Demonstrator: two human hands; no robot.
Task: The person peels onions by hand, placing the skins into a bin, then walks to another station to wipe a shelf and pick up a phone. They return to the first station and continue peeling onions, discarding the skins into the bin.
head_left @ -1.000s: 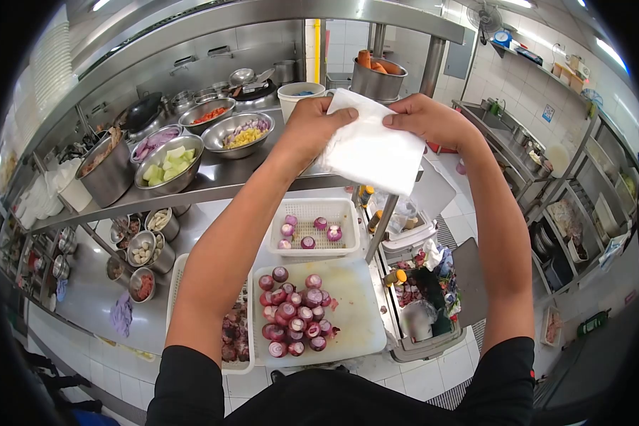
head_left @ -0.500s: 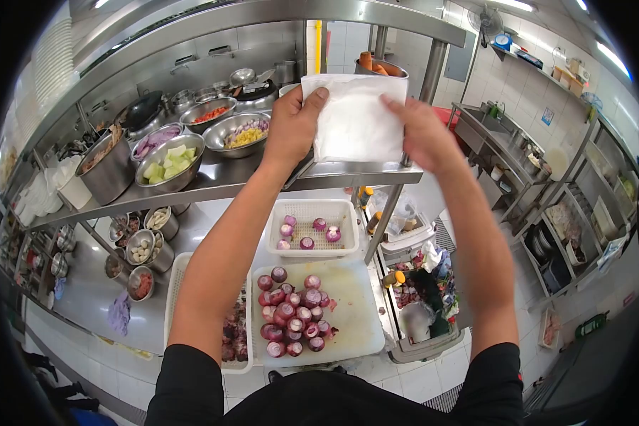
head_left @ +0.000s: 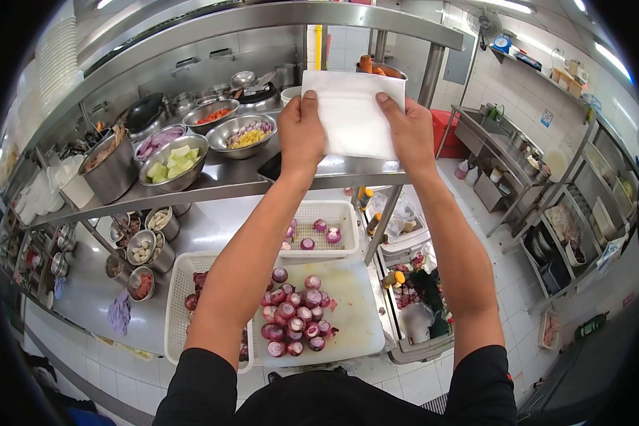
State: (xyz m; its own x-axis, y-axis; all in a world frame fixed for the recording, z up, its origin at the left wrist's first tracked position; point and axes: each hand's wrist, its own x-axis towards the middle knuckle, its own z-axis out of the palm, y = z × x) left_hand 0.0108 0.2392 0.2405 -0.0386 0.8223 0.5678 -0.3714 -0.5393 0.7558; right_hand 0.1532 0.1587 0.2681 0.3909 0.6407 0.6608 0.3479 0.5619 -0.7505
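White cloth (head_left: pixel 353 113) stretched flat, fingers (head_left: pixel 309 96) gripping both upper corners.

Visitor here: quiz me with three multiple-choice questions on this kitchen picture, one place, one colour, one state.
1. Where does the pile of onions lie? A on the cutting board B in a steel bowl C on the floor
2. What colour is the cloth? A blue B white C red
3. How is the cloth held? A crumpled in one fist B lying unheld C spread between left hand and right hand
Answers: 1 A, piled on the board; 2 B, plainly white; 3 C, each hand grips a side.
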